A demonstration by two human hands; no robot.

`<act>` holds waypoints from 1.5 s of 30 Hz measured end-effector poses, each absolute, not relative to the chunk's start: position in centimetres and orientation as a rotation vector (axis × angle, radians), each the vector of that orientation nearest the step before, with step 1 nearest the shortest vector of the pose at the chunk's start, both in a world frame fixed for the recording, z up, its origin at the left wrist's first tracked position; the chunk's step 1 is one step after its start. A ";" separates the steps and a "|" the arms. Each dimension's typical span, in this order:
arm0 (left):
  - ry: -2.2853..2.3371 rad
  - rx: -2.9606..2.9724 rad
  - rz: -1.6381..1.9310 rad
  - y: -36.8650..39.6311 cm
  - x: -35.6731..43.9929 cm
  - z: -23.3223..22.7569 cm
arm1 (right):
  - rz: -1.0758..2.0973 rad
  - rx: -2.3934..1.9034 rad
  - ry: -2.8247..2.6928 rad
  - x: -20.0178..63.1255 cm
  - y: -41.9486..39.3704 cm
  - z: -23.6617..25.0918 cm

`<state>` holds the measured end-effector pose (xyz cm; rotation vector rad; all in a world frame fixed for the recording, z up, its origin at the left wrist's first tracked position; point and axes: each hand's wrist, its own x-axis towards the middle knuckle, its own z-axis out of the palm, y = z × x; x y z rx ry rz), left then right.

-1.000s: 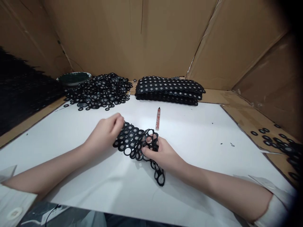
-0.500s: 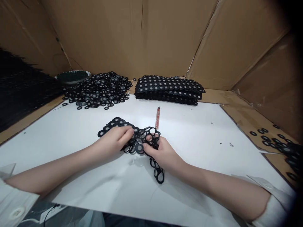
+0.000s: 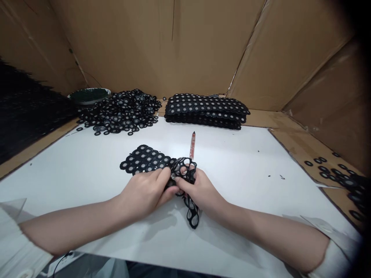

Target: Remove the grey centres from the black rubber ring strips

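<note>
A black sheet of joined rings, many with grey mesh centres, lies on the white table top. My left hand pinches its near right part. My right hand grips the emptied part of the same sheet, a strip of open rings that hangs out below my palm. The two hands touch each other over the sheet. A small reddish pen-like tool lies just beyond my right hand.
A heap of loose black rings lies at the back left, by a green dish. A stack of ring sheets sits at the back centre. More loose rings lie on the cardboard at right. Cardboard walls enclose the table.
My left hand has come back from the sheet's far left edge to its near right part, next to my right hand. The sheet now lies flatter, spread out to the left.
</note>
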<state>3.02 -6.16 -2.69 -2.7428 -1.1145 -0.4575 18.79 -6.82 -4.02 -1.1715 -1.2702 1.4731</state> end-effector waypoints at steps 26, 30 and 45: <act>-1.307 -2.898 -0.343 -5.4 2.7 -3.3 | 1.458 -1.184 -1.276 18.9 -7.0 -4.1; -1.618 -3.085 -0.356 -5.1 2.7 -2.6 | 1.465 -1.201 -1.286 19.0 -6.8 -4.1; -2.088 -2.671 -0.930 -2.9 1.7 0.8 | 1.684 -1.069 -1.335 18.7 -7.4 -3.6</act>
